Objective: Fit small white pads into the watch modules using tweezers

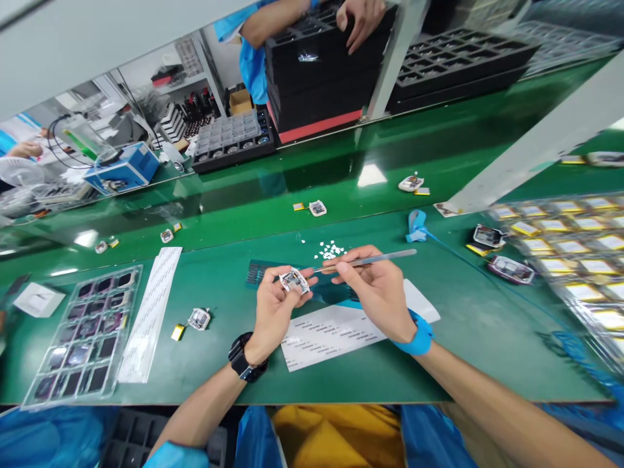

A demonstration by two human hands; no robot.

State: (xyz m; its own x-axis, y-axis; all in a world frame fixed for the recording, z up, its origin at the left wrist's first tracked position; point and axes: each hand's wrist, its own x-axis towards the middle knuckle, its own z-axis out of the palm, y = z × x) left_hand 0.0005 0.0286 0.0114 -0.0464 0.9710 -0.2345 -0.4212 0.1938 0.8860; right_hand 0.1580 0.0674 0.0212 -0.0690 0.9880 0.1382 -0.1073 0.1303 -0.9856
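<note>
My left hand (pixel 273 312) holds a small square electronic module (pixel 294 281) above the green table (pixel 219 364), a black watch on its wrist. My right hand (pixel 377 286), with a blue wrist strap, grips metal tweezers (pixel 370 260) whose tip touches the module's right edge. Under both hands lies a white label sheet (pixel 336 331). A heap of tiny white pieces (pixel 330 249) sits just beyond the hands. Another module with a yellow battery (pixel 192 322) lies to the left.
A clear tray of dark parts (pixel 82 335) and a white strip (pixel 151 312) lie at left. Trays of yellow cells (pixel 575 253) fill the right. Modules sit on the conveyor belt (pixel 316 208). Across it, another person's hand (pixel 361 19) rests on stacked black trays (pixel 316 71).
</note>
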